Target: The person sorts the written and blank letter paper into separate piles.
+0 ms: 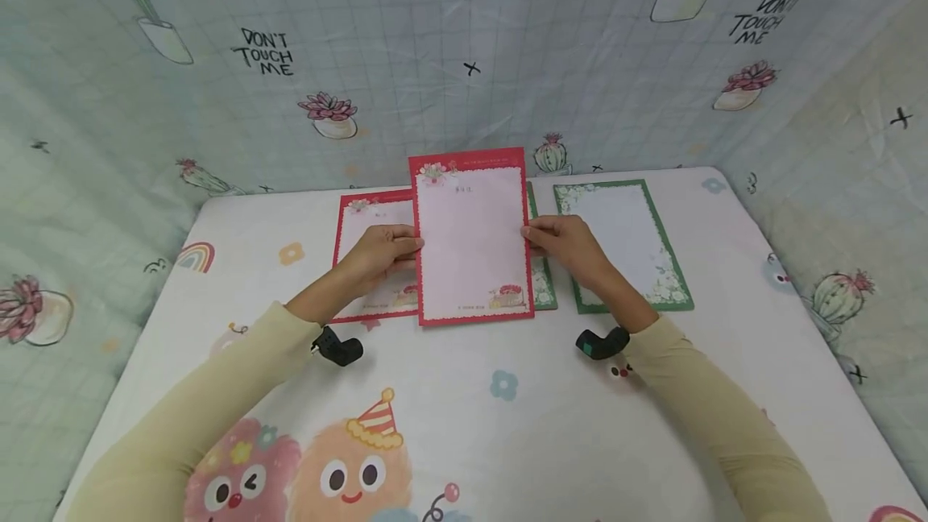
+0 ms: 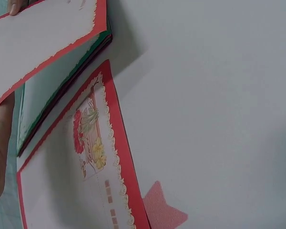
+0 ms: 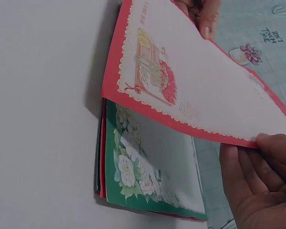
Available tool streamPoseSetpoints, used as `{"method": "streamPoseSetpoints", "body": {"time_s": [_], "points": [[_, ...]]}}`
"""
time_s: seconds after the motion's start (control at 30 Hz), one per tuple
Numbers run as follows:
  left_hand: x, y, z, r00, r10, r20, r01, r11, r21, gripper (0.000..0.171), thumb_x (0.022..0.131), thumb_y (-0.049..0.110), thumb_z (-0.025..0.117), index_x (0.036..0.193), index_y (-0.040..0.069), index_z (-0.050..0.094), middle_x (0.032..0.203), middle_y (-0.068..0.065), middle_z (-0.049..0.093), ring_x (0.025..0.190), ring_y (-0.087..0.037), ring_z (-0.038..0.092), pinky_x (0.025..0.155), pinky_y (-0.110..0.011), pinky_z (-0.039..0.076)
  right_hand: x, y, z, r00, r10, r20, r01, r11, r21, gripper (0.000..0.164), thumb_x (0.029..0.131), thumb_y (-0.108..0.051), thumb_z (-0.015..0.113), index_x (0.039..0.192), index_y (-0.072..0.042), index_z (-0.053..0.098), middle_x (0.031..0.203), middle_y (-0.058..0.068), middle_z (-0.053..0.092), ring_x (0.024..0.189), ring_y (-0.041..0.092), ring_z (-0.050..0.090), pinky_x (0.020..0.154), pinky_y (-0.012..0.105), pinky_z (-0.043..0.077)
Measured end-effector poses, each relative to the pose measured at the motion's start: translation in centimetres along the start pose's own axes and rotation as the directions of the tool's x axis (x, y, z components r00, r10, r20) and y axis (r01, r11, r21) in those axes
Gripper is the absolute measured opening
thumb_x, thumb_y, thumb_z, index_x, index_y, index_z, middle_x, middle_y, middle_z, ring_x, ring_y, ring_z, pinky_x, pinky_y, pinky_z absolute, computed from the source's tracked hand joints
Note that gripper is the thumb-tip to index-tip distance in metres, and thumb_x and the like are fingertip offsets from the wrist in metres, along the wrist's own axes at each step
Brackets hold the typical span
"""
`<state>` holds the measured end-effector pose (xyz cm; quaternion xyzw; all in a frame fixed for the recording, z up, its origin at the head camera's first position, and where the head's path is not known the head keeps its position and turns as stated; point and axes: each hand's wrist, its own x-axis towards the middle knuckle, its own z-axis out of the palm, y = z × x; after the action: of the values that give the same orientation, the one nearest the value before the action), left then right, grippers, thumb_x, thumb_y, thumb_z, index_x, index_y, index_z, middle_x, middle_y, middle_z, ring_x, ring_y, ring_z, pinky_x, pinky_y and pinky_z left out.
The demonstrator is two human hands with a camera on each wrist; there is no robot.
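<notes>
Both hands hold up a red-bordered sheet of paper (image 1: 473, 240) by its two side edges, with flowers at its top left and bottom right corners. The left hand (image 1: 380, 254) pinches the left edge; the right hand (image 1: 569, 248) pinches the right edge, thumb on the front face in the right wrist view. Under the raised sheet lies a stack of papers with a green-bordered floral sheet (image 3: 143, 162) on top, mostly hidden in the head view. Below the left hand, another red-bordered sheet (image 1: 355, 300) lies flat on the table, partly covered.
To the right, a green-bordered sheet (image 1: 623, 240) lies flat on the table. The white tablecloth (image 1: 551, 441) carries printed cartoon figures. A patterned fabric curtain (image 1: 406, 47) hangs behind and along both sides. Black wrist devices (image 1: 339, 347) sit at both sleeves.
</notes>
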<state>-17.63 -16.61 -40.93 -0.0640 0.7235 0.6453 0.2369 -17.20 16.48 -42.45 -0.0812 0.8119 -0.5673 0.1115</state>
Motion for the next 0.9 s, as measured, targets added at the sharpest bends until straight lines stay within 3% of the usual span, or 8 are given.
{"method": "streamPoseSetpoints", "body": {"time_s": [0.2,0.37,0.6,0.9], "points": [[0.0,-0.1,0.0,1.0,-0.01,-0.001,0.01,1.0,0.007,0.035,0.102,0.017,0.065,0.13,-0.003,0.061,0.112,-0.006,0.068,0.087,-0.013,0.066,0.092,-0.03,0.058,0.4,0.1,-0.1,1.0,0.013,-0.009,-0.013,1.0,-0.004,0.032,0.1,-0.025,0.068,0.123,-0.004,0.07,0.114,0.012,0.071,0.096,0.02,0.069,0.088,0.029,0.06],[-0.2,-0.6,0.2,1.0,-0.009,0.017,0.009,1.0,0.014,0.034,0.102,0.018,0.065,0.127,-0.004,0.062,0.108,-0.006,0.068,0.087,-0.014,0.064,0.093,-0.031,0.058,0.1,0.5,0.1,0.999,0.044,-0.026,-0.044,0.999,0.019,0.032,0.099,-0.026,0.07,0.122,-0.003,0.07,0.11,0.013,0.072,0.093,0.021,0.07,0.089,0.033,0.06],[-0.7,-0.8,0.3,0.999,0.009,0.037,-0.009,1.0,0.012,0.029,0.102,0.017,0.064,0.121,-0.005,0.063,0.099,-0.004,0.066,0.082,-0.014,0.062,0.084,-0.024,0.06,-0.1,1.1,0.4,0.998,0.059,-0.03,-0.059,0.998,-0.001,0.033,0.099,-0.028,0.07,0.122,-0.006,0.07,0.11,0.011,0.073,0.092,0.02,0.073,0.09,0.028,0.058],[-1.0,-0.8,-0.1,0.999,0.008,0.041,-0.01,0.999,0.04,0.031,0.102,0.019,0.065,0.122,-0.005,0.061,0.095,-0.003,0.067,0.083,-0.015,0.066,0.094,-0.031,0.057,0.4,0.4,0.5,0.998,0.034,-0.045,-0.034,0.999,-0.002,0.033,0.098,-0.024,0.071,0.122,-0.002,0.069,0.113,0.014,0.073,0.096,0.022,0.072,0.088,0.028,0.059]]}}
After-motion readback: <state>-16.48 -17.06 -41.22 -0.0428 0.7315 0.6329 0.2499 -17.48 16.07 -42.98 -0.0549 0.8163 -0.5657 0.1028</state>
